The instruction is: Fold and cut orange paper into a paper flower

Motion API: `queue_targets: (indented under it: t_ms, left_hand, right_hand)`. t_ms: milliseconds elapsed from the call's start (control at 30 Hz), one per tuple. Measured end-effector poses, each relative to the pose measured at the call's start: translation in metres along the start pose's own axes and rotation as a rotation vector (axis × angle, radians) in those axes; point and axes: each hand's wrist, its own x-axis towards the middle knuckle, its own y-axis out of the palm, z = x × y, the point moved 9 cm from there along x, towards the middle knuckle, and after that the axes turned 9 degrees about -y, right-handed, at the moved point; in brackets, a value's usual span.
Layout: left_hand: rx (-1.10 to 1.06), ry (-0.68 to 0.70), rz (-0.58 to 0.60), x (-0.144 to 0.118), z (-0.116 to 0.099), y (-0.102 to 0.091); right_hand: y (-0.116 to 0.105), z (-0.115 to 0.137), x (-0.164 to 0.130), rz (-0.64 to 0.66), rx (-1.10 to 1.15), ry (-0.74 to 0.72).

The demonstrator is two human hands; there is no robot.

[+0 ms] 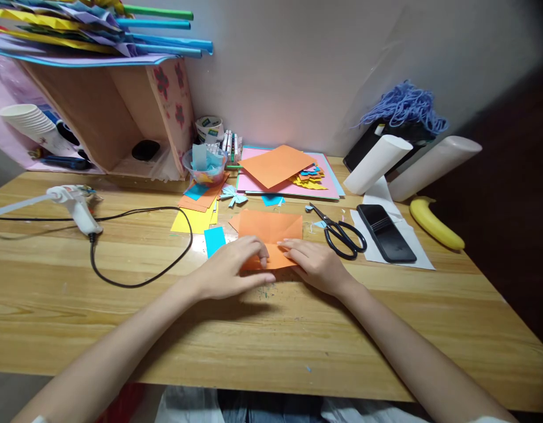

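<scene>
A folded orange paper sheet point(270, 228) lies flat on the wooden table point(271, 329) in front of me. My left hand point(230, 271) presses on its near left edge, fingers together and pointing right. My right hand point(314, 264) presses on the near right edge, fingertips meeting the left hand's over the fold. A small blue paper piece point(214, 239) lies just left of the orange sheet. Black scissors point(339, 233) rest to the right of it.
A glue gun point(75, 205) with a black cable point(139, 282) lies at left. Coloured paper stack point(284, 170), plastic cup point(205, 166), wooden box point(108, 117) sit behind. At right are a black phone point(385, 232), two white rolls point(377, 164), a banana point(435, 223).
</scene>
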Motion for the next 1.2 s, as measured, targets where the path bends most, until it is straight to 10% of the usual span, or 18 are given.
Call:
queue_targets:
  t_ms: [567,1200]
  left_hand:
    - [0.15,-0.137,-0.01,0.006,0.034,0.009]
    - [0.08,-0.287,-0.221,0.014,0.072,0.0]
  right_hand:
    - [0.006,-0.035,-0.013,0.072,0.52,0.271]
    - [0.015,-0.058,-0.019,-0.068,0.439,0.508]
